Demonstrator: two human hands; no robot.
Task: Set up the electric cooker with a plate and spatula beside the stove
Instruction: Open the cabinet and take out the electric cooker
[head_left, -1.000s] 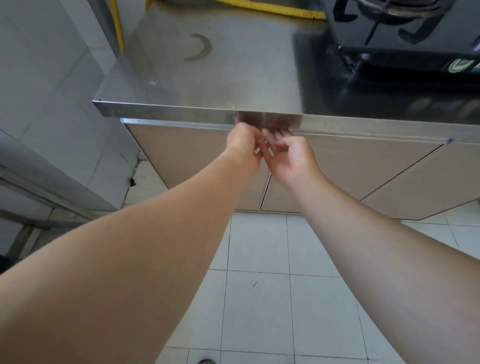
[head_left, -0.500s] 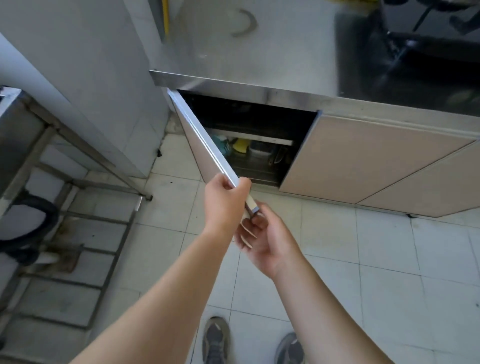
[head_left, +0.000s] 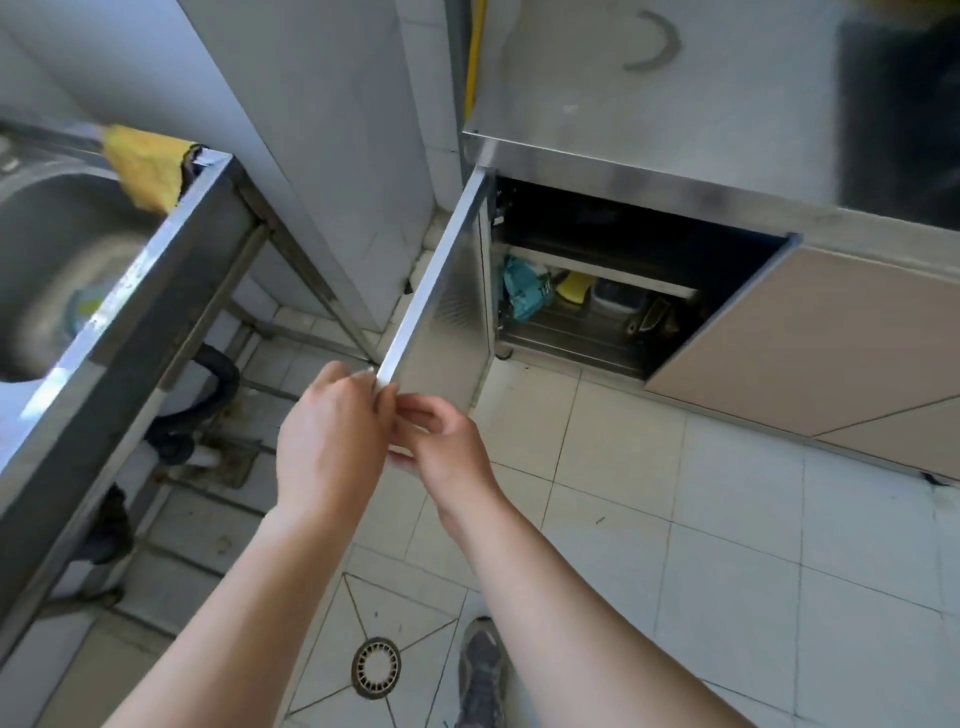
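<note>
Your left hand (head_left: 332, 441) grips the free corner of the open cabinet door (head_left: 447, 312), and your right hand (head_left: 441, 441) pinches its edge just beside it, fingers touching. Inside the cabinet (head_left: 623, 291), cluttered items sit on a shelf; the cooker isn't identifiable there.

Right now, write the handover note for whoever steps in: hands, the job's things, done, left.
Left hand: gripping the free corner of the open cabinet door.
Right hand: touching the same edge from the inner side; whether it grips is unclear.
Job's things: no cooker, plate or spatula identifiable. The lower shelf holds a teal bag, something yellow and dark items, too dim to name.
Done: left door under the steel counter is open.
Left: find the cooker, plate and spatula, and set them up on the counter.
</note>
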